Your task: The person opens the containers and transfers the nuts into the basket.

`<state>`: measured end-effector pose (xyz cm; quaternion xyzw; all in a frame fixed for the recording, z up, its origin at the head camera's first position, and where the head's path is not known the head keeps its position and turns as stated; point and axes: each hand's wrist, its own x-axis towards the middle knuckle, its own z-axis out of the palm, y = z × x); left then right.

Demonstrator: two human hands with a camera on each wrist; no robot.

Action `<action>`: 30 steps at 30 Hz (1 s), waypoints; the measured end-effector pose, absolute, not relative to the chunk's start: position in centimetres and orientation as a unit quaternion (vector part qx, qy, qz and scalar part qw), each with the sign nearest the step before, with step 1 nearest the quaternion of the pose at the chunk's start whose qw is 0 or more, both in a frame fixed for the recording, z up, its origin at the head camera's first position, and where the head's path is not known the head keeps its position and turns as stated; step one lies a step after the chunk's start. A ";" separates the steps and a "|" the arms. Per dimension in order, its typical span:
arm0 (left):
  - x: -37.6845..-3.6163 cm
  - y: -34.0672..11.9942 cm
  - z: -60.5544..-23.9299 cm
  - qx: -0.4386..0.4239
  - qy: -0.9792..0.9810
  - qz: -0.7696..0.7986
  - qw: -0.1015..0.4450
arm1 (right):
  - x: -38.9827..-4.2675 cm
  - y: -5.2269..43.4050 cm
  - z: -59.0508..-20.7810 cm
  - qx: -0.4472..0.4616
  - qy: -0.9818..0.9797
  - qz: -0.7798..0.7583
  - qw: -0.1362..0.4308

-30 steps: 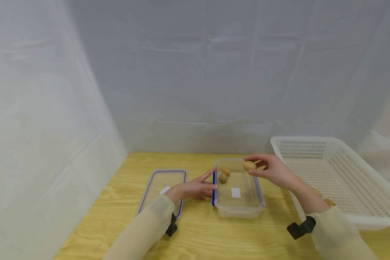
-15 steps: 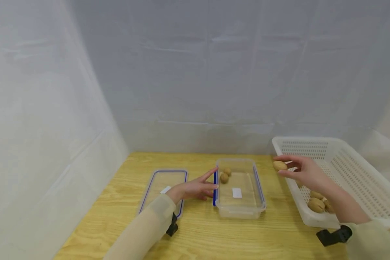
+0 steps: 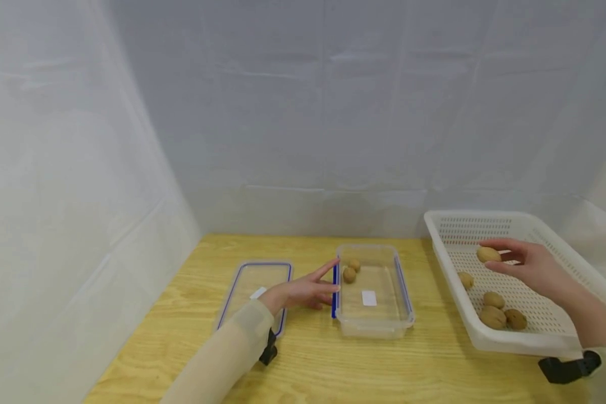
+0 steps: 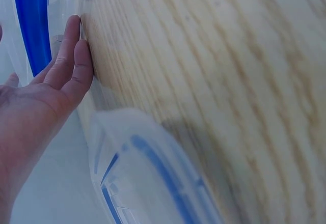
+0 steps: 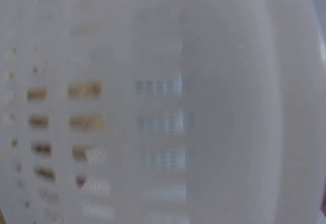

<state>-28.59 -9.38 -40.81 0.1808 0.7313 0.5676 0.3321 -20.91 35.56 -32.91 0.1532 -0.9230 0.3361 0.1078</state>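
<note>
Right now my right hand [image 3: 532, 266] pinches one walnut [image 3: 487, 255] over the white basket [image 3: 565, 247], w/ four more nuts lying in it. Left hand [image 3: 303, 290], fingers straight, rests against the clear container [image 3: 375, 328] beside its lid [image 3: 255, 283]. I'd judge it approx. partway: two walnuts [image 3: 350, 271] sit in the container.

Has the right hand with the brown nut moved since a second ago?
Yes. The right hand, pinching the brown nut, moved rightward from above the clear plastic container to over the white perforated basket.
</note>
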 end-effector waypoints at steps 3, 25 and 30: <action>-28.5 -9.4 -40.8 0.184 0.731 0.567 0.331 | -20.7 36.9 -33.5 0.144 -0.926 0.329 0.113; -28.2 -9.7 -40.7 0.195 0.722 0.572 0.338 | -20.5 42.3 -36.9 0.076 -0.951 0.299 0.021; -28.4 -9.4 -40.9 0.178 0.720 0.582 0.334 | -20.8 42.8 -37.3 0.082 -0.953 0.292 0.000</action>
